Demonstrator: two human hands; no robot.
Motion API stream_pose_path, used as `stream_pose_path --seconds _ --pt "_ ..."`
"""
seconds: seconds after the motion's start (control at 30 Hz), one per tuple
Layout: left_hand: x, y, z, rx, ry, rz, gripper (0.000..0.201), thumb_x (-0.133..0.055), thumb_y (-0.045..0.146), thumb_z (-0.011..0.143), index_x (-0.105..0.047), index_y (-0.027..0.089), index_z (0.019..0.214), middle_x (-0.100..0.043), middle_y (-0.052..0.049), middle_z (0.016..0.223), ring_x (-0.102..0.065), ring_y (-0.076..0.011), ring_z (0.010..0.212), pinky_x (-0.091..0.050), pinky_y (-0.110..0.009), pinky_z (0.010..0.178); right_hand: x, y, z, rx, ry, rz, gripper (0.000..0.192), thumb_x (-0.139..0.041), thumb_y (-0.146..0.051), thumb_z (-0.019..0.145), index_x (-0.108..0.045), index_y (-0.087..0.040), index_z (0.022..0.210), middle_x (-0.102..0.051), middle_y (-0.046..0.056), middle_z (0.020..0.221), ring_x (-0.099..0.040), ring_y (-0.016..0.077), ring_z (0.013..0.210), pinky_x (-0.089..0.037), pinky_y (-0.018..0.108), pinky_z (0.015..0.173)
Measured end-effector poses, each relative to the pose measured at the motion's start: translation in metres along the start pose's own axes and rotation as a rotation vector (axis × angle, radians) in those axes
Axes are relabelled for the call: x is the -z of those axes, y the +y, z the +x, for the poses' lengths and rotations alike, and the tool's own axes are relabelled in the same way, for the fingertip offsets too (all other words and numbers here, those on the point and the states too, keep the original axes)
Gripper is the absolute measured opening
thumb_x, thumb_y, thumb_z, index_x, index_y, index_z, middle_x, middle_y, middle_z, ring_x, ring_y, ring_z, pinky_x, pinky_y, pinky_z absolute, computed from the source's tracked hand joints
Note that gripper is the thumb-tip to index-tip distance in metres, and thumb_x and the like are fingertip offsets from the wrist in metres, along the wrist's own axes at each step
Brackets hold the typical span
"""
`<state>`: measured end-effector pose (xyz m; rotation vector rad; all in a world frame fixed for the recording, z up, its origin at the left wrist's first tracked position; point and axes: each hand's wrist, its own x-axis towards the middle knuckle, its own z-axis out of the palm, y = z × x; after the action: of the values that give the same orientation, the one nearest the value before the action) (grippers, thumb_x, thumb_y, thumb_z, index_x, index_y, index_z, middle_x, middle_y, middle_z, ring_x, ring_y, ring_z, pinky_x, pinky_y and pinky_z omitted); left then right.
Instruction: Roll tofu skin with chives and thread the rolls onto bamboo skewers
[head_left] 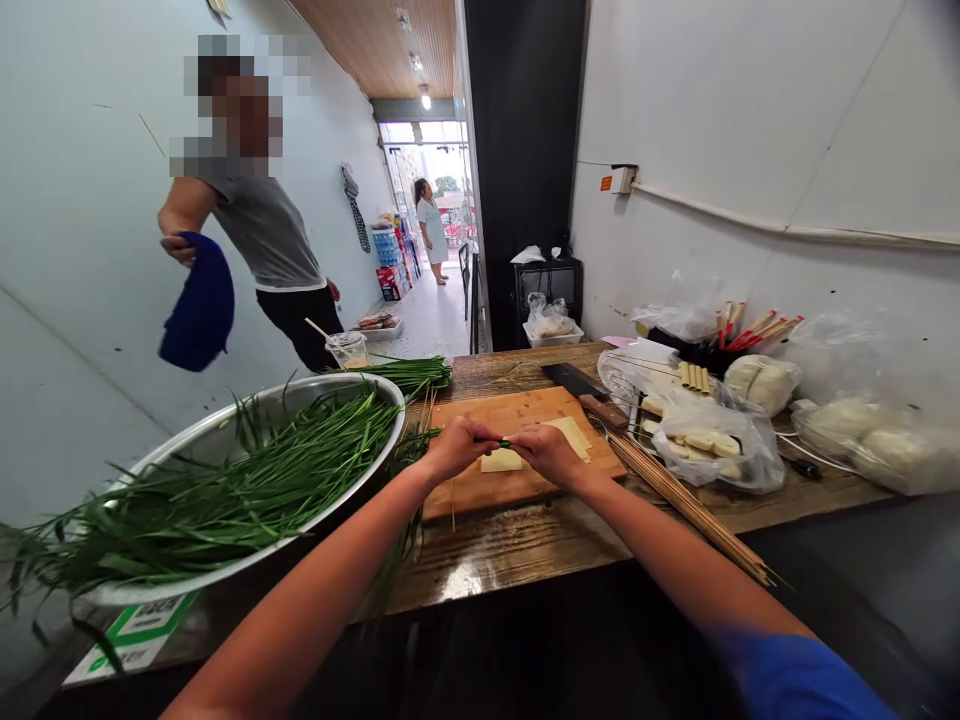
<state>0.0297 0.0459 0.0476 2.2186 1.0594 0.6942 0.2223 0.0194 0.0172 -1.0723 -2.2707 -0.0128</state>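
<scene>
Over a wooden cutting board [536, 492], my left hand [463, 446] and my right hand [551, 452] meet with closed fingers. Both pinch a short bundle of green chives [505, 443]; only a bit of it shows between the fingertips. Beneath them on the board lies a pale yellow tofu-skin sheet [501, 461], and more tofu-skin sheets [574, 437] are beside my right hand. Left of the board stands a big metal basin [397, 395] heaped with long chives [300, 470]. A thin skewer [453, 505] sticks out below my left hand.
A cleaver [574, 380] and a bundle of bamboo skewers [675, 490] lie at the board's right. Beyond are a plastic bag with tofu rolls [694, 440] and bagged white pieces [761, 380]. A plastic cup [347, 350] stands behind the basin. A person holds a blue cloth [199, 305].
</scene>
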Motion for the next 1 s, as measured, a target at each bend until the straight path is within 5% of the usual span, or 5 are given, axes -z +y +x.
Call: stream_pose_path --seconds 0.33,0.67,0.87,1.0 --pt "-0.033 -0.047 -0.010 -0.283 0.015 0.262 0.026 -0.045 0.024 0.089 -0.070 0.018 0.089 -0.069 -0.007 0.089 -0.062 -0.0135 0.078 -0.046 -0.023 0.071 -0.043 0.030 -0.013 0.089 -0.053 -0.098 0.021 -0.049 -0.017 0.087 -0.065 -0.016 0.073 -0.061 0.004 0.070 -0.052 0.0119 0.067 -0.033 0.021 0.062" --pt "-0.034 -0.055 -0.010 -0.364 0.077 0.333 0.027 -0.047 0.025 0.089 -0.071 0.019 0.081 -0.069 -0.006 0.083 -0.057 -0.0143 0.078 -0.045 -0.026 0.074 -0.034 0.029 -0.015 0.194 -0.129 -0.165 0.020 -0.048 -0.016 0.087 -0.064 -0.016 0.075 -0.060 0.004 0.073 -0.051 0.0132 0.071 -0.038 0.024 0.067" --pt "-0.034 -0.052 -0.010 -0.408 0.045 0.324 0.028 -0.044 0.020 0.089 -0.070 0.017 0.081 -0.070 -0.007 0.084 -0.058 -0.0144 0.078 -0.044 -0.027 0.077 -0.008 0.042 -0.022 0.027 -0.014 0.101 0.023 -0.046 -0.018 0.089 -0.065 -0.018 0.100 -0.065 0.008 0.096 -0.058 0.0142 0.087 -0.044 0.026 0.076" --pt "-0.033 -0.052 -0.008 -0.423 0.038 0.307 0.028 -0.043 0.020 0.089 -0.070 0.017 0.080 -0.069 -0.006 0.081 -0.059 -0.0135 0.077 -0.044 -0.026 0.077 -0.006 0.039 -0.024 0.029 -0.027 0.111 0.020 -0.049 -0.019 0.087 -0.067 -0.018 0.095 -0.066 0.007 0.092 -0.058 0.0146 0.085 -0.044 0.026 0.075"
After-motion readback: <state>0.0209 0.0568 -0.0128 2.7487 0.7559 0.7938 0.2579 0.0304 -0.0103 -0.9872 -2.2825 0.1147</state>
